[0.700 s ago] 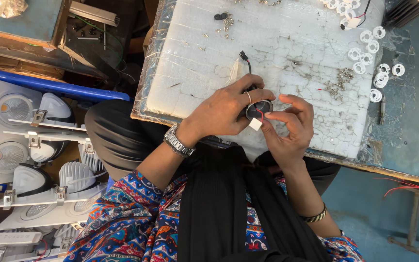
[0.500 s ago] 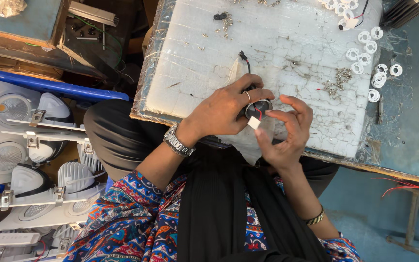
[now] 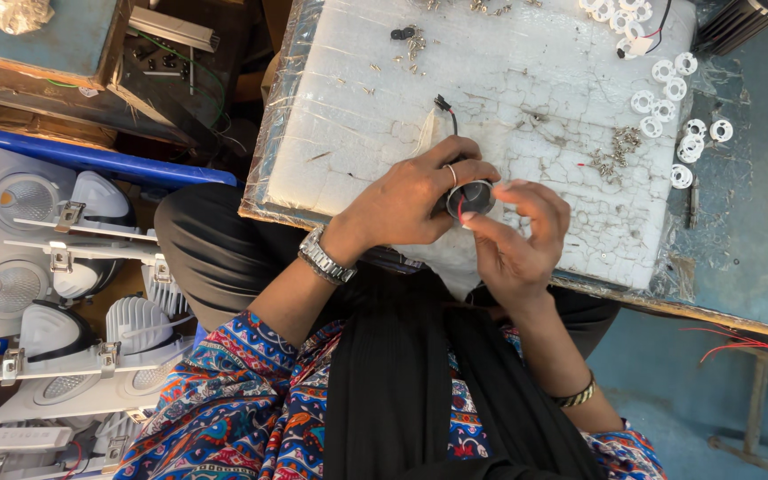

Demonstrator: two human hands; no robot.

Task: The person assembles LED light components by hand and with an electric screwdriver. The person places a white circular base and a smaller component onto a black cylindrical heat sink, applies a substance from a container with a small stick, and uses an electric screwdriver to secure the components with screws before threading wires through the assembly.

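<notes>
Even, bright daylight, soft shadows, sharp focus throughout, with mild wide-angle stretching at the edges.

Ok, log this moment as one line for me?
left hand: holds small round black lamp part | right hand: fingertips at its rim | under: white foam pad | nearby: white rings, loose screws

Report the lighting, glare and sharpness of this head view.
Head view: even, soft daylight with faint shadows; the white foam board is bright but keeps its texture; the plastic wrap at its edge glints; the hands and small round lamp part are sharp, without motion blur.
</notes>
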